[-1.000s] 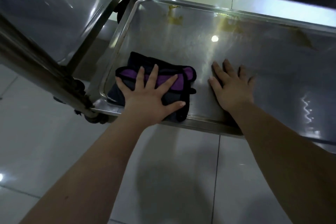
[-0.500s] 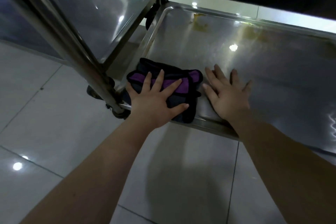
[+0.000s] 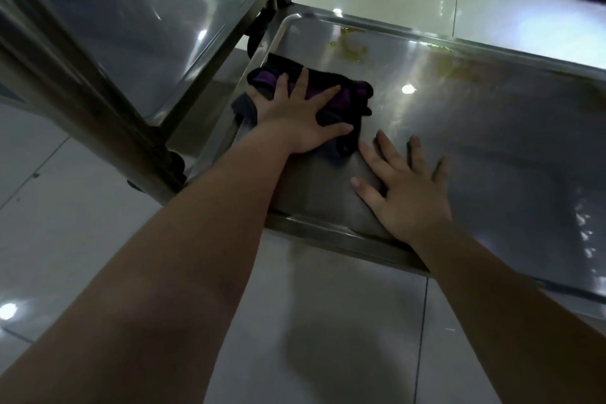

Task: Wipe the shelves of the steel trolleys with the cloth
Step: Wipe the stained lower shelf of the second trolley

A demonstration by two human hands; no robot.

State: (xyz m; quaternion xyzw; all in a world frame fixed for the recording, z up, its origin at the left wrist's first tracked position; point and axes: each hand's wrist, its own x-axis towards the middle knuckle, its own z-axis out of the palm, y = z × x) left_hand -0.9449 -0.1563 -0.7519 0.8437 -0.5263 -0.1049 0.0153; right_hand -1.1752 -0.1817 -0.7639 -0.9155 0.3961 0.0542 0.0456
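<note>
- Since the earlier frame, the left hand (image 3: 295, 115) has pushed the cloth (image 3: 355, 97) off the near rim of the shelf (image 3: 492, 147), deeper toward its 11 o'clock corner. The right hand (image 3: 406, 193) has stayed near the front rim.
- Wiping looks under way, not finished: yellow stains (image 3: 351, 49) remain by the far rim, at 12 o'clock from the cloth.
- Whether the neighbouring shelf (image 3: 131, 26) at 9 o'clock is wiped, I cannot tell.
- Left hand: fingers spread flat, pressing on the bunched cloth, not gripping it.
- Right hand: flat and splayed on bare steel at 5 o'clock from the cloth, holding nothing.
</note>
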